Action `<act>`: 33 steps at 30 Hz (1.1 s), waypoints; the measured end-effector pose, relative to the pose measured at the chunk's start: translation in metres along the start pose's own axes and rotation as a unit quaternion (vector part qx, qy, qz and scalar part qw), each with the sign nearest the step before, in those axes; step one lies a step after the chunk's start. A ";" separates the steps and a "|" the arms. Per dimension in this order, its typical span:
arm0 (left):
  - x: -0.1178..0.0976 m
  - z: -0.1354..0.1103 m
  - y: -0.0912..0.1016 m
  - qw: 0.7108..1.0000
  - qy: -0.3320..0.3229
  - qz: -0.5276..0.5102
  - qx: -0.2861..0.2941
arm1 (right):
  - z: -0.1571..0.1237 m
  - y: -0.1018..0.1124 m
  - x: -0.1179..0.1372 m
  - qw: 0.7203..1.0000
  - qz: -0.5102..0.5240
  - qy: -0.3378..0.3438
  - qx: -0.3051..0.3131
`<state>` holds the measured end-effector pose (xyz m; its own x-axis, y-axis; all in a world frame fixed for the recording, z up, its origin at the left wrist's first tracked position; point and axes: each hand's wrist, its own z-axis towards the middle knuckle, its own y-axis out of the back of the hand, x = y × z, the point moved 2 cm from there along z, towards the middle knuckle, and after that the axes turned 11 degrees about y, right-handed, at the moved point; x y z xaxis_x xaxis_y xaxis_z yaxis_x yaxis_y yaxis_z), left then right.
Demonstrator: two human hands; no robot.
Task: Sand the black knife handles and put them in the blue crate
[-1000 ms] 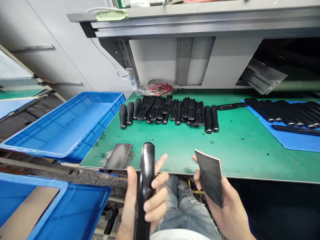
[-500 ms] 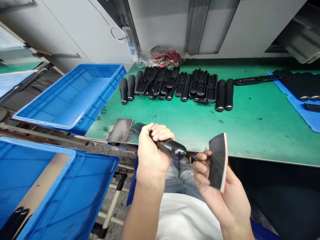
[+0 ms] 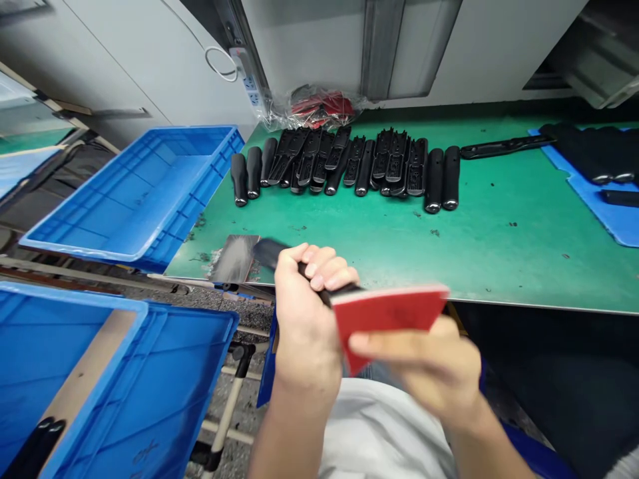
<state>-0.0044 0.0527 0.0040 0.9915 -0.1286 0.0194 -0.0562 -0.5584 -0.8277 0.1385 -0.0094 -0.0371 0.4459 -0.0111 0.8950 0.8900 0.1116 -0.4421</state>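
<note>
My left hand [image 3: 314, 313] is wrapped around a black plastic handle [image 3: 269, 253], whose narrower end points left over the table's front edge. My right hand [image 3: 429, 369] grips a sanding pad [image 3: 389, 313], its red backing facing me and a pale layer along its top edge. The pad's dark face is turned away, and the pad overlaps the handle's rounded end, so that end is hidden. Motion blurs the right hand and pad. Just beyond the handle's narrow end lies a grey, dusty plate [image 3: 233, 259] on the green table [image 3: 479, 253].
A row of several black handle parts [image 3: 364, 166] lies at the back of the table. Behind it sits a clear bag with red pieces [image 3: 322, 106]. A blue crate [image 3: 134, 193] stands at left, and another blue bin [image 3: 164, 386] nearer. More black parts rest on a blue sheet [image 3: 614, 219] at right.
My right hand has swung left and turned over, bringing the pad from beside the handle onto its rounded end. The pad's red side now faces me instead of the dark one.
</note>
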 end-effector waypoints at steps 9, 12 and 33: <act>-0.013 -0.013 0.006 1.000 -0.027 -0.008 0.011 | 0.025 0.003 0.002 0.945 -0.198 0.251 0.070; -0.008 -0.017 0.005 0.988 -0.144 0.049 -0.004 | 0.017 0.009 0.003 0.918 -0.265 0.294 -0.023; -0.004 -0.026 0.012 0.998 -0.033 -0.012 0.057 | 0.020 0.015 -0.009 0.928 -0.235 0.290 -0.004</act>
<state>-0.0117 0.0246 0.0086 0.9982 -0.0603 0.0071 -0.0217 -0.4632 -0.8860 0.1459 0.0122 -0.0501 -0.0174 -0.5891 0.8079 0.9987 -0.0486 -0.0138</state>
